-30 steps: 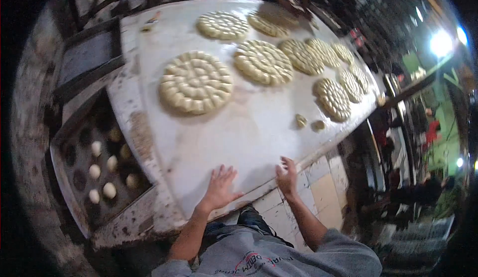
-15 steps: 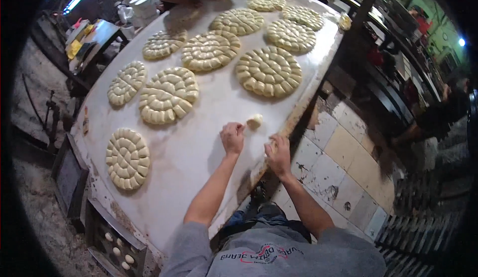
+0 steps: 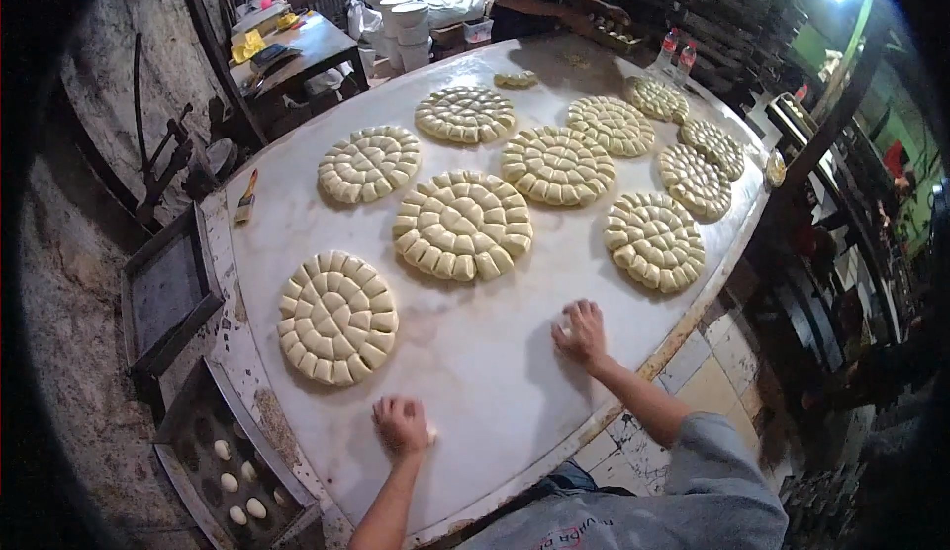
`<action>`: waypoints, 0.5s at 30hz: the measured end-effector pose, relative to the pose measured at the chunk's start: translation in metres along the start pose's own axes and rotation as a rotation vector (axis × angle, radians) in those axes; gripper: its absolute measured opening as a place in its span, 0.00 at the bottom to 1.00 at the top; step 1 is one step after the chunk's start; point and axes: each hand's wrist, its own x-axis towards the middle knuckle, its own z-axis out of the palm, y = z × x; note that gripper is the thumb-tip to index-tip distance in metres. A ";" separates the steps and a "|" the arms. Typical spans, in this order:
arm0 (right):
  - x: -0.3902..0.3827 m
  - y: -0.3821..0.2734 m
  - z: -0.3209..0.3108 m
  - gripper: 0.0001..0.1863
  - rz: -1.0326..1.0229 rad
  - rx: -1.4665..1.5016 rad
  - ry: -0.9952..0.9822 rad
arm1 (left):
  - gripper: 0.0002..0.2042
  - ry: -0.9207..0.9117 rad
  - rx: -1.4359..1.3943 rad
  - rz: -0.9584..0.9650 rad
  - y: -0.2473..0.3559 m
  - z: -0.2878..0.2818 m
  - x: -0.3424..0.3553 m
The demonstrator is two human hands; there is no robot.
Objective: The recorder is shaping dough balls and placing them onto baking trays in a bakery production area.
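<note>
My left hand is curled palm-down on the pale tabletop near the front edge, with a small dough piece showing at its side. Farther right, my right hand cups over the table with bent fingers; a bit of pale dough shows by its fingertips, mostly hidden. Beyond the hands lie several large dough rounds, each cut into small segments. The nearest to my left hand is a left-side round; a middle round and a right-side round lie ahead.
Beside the table's left edge stand a tray with dough balls and a dark tray. A brush lies at the left rim. At the far end are plastic bottles and another person's arm. White buckets stand behind.
The view has swung left. My hands have moved apart, the left one toward the near left of the table. The dough piece that lay in the open by my hands is now under them.
</note>
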 end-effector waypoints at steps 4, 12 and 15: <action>0.023 -0.071 0.041 0.08 0.170 0.152 0.113 | 0.05 0.051 -0.043 -0.073 0.070 0.040 0.024; -0.054 0.009 -0.035 0.14 -0.185 0.061 -0.185 | 0.05 -0.049 -0.044 0.102 0.021 -0.015 -0.102; 0.018 0.038 -0.004 0.11 -0.103 -0.016 0.053 | 0.07 0.230 0.406 -0.015 -0.048 0.004 -0.049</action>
